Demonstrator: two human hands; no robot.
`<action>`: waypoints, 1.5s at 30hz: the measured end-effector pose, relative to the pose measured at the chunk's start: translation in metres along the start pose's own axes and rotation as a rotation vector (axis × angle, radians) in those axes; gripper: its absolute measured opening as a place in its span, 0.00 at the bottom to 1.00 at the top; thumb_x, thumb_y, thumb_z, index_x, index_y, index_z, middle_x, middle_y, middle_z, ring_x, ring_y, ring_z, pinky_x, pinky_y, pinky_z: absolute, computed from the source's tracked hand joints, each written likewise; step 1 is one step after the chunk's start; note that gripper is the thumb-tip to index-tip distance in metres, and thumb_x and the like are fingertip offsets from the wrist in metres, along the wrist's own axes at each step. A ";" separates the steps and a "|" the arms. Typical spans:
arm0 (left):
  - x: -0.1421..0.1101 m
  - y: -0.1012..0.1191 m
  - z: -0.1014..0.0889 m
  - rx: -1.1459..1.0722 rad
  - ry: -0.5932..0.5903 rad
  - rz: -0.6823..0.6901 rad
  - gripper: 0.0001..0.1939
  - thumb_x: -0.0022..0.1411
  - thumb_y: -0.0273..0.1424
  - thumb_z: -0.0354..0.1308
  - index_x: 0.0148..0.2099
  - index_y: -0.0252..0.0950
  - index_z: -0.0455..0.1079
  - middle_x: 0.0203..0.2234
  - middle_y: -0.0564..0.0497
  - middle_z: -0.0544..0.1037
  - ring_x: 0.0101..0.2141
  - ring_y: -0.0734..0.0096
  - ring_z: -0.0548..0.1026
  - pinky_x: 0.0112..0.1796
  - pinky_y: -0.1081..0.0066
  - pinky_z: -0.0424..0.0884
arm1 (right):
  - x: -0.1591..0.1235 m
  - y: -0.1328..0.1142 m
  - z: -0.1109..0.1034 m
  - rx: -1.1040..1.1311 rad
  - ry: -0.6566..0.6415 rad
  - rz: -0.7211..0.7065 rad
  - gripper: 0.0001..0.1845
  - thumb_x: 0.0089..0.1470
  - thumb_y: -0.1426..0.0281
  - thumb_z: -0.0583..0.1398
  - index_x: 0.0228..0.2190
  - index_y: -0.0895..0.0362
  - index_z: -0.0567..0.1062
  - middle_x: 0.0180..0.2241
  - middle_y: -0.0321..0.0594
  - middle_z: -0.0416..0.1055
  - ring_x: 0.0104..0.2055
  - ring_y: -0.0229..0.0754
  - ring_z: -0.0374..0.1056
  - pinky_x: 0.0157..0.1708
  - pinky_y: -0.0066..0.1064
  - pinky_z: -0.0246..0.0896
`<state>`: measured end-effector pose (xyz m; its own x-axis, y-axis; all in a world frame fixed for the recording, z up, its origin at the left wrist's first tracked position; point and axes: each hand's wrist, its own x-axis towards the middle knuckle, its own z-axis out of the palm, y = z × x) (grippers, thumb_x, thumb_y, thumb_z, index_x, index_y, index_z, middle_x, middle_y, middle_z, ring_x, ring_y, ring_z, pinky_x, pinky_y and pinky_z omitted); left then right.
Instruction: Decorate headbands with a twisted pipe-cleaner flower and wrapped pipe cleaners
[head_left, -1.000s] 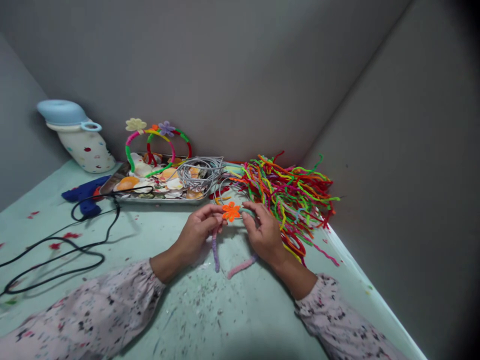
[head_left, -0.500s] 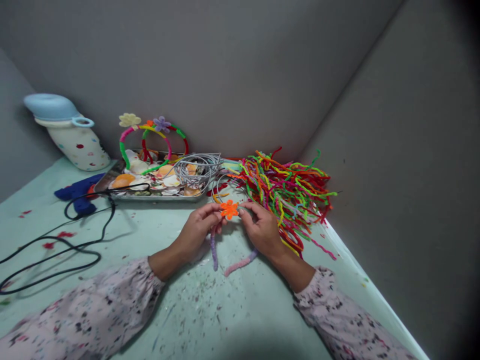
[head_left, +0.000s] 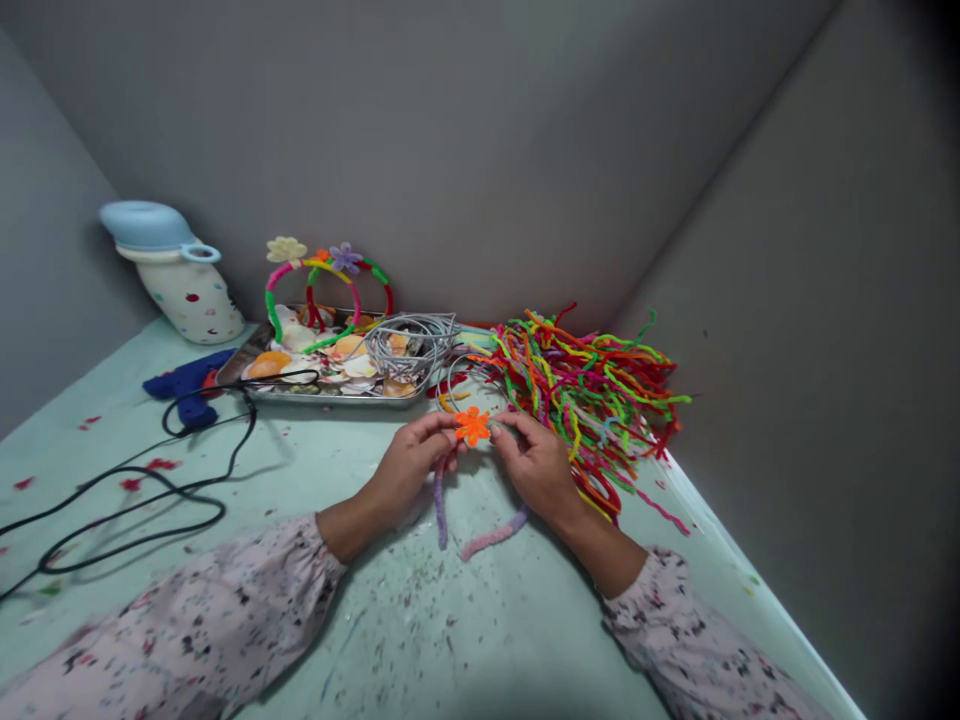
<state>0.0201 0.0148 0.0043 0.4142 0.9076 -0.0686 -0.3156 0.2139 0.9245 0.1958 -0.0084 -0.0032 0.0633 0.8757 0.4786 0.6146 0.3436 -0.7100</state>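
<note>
An orange fuzzy flower [head_left: 472, 426] sits between my two hands, on a hoop like a headband. The hoop's purple end [head_left: 440, 515] hangs below my left hand, and its pink end [head_left: 487, 541] runs below my right. My left hand [head_left: 411, 462] pinches the headband at the flower's left edge. Thumb and forefinger of my right hand [head_left: 536, 465] close on it just right of the flower. The fingers hide much of the hoop's upper part.
Behind my hands, a metal tray [head_left: 337, 399] holds shells, a wire coil [head_left: 412, 345] and two flowered headbands [head_left: 274, 300]. Bright pipe cleaners [head_left: 592, 390] are heaped right. Left are a blue glue gun [head_left: 191, 385], its black cord [head_left: 217, 510] and a bottle [head_left: 187, 295]. Grey walls enclose the table.
The camera view has turned slightly left, so everything appears farther right. Both hands keep nearly the same hold around the orange flower.
</note>
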 end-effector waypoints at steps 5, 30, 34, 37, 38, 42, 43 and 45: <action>-0.001 0.002 0.002 -0.022 0.025 0.032 0.11 0.57 0.33 0.57 0.41 0.33 0.72 0.26 0.52 0.73 0.24 0.78 0.68 0.26 0.78 0.63 | 0.000 -0.002 -0.001 0.002 -0.067 0.024 0.10 0.56 0.68 0.57 0.37 0.57 0.76 0.35 0.40 0.76 0.36 0.41 0.71 0.39 0.32 0.64; -0.003 -0.003 -0.001 0.074 -0.027 0.076 0.12 0.52 0.25 0.59 0.41 0.33 0.67 0.28 0.53 0.73 0.27 0.76 0.69 0.29 0.75 0.65 | 0.005 -0.010 -0.006 -0.015 -0.207 0.004 0.08 0.52 0.72 0.58 0.35 0.56 0.76 0.35 0.40 0.73 0.37 0.41 0.69 0.38 0.32 0.62; -0.004 -0.004 0.000 0.116 -0.060 0.099 0.10 0.53 0.27 0.59 0.40 0.32 0.67 0.27 0.52 0.73 0.27 0.76 0.70 0.31 0.74 0.66 | 0.005 -0.015 -0.008 0.115 -0.180 0.066 0.10 0.52 0.70 0.58 0.38 0.56 0.74 0.38 0.41 0.72 0.39 0.42 0.68 0.40 0.34 0.63; -0.007 0.000 0.003 0.188 -0.072 0.108 0.10 0.53 0.29 0.59 0.39 0.32 0.67 0.27 0.52 0.73 0.27 0.75 0.70 0.31 0.74 0.65 | 0.004 -0.022 -0.008 0.184 -0.172 0.106 0.09 0.52 0.69 0.58 0.38 0.56 0.73 0.37 0.40 0.72 0.39 0.41 0.68 0.41 0.35 0.63; -0.008 0.001 0.004 0.206 -0.075 0.112 0.11 0.53 0.29 0.60 0.40 0.32 0.67 0.28 0.52 0.73 0.27 0.75 0.70 0.31 0.74 0.65 | 0.004 -0.024 -0.008 0.195 -0.175 0.118 0.09 0.52 0.69 0.58 0.36 0.56 0.73 0.36 0.40 0.72 0.38 0.41 0.68 0.41 0.35 0.63; -0.011 0.002 0.005 0.255 -0.100 0.138 0.11 0.55 0.30 0.59 0.41 0.33 0.67 0.28 0.52 0.73 0.28 0.75 0.70 0.32 0.73 0.65 | 0.004 -0.031 -0.007 0.208 -0.189 0.148 0.06 0.50 0.72 0.58 0.33 0.56 0.73 0.33 0.38 0.72 0.37 0.40 0.68 0.40 0.34 0.63; -0.011 0.002 0.006 0.264 -0.104 0.144 0.11 0.55 0.30 0.59 0.42 0.33 0.68 0.28 0.52 0.73 0.28 0.75 0.70 0.32 0.73 0.66 | 0.004 -0.032 -0.007 0.209 -0.190 0.152 0.06 0.49 0.72 0.58 0.33 0.57 0.72 0.33 0.38 0.72 0.36 0.40 0.68 0.40 0.33 0.63; -0.011 0.002 0.006 0.279 -0.110 0.150 0.12 0.56 0.31 0.59 0.42 0.33 0.68 0.29 0.52 0.73 0.29 0.75 0.70 0.33 0.73 0.66 | 0.004 -0.033 -0.007 0.210 -0.190 0.159 0.05 0.49 0.72 0.58 0.32 0.57 0.72 0.32 0.38 0.72 0.35 0.40 0.68 0.39 0.33 0.63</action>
<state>0.0202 0.0025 0.0090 0.4751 0.8739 0.1026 -0.1407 -0.0396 0.9893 0.1812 -0.0184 0.0261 -0.0148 0.9649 0.2620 0.4324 0.2425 -0.8685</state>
